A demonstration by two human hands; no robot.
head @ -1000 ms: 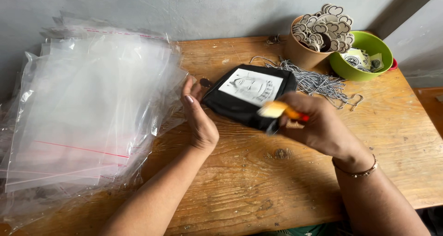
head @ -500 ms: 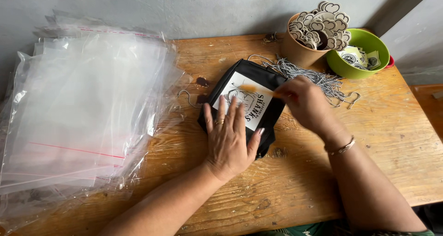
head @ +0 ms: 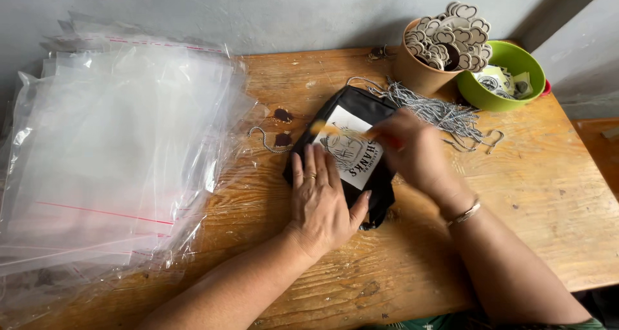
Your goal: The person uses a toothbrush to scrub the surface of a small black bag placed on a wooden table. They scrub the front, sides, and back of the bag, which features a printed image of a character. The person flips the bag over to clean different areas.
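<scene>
Under my left hand [head: 320,204] the black pouch [head: 348,156] looks like matt cloth, with a smooth white printed patch. My right hand [head: 412,152] grips a brush [head: 335,129] with soft pale bristles (blurred, so I can't judge the handle). The counter [head: 535,194] is bare wood, worn and rough-grained. The stack of bags [head: 116,156] is clear, glossy plastic. The chains [head: 445,114] look like dull grey metal. The green bowl [head: 509,78] is smooth plastic.
</scene>
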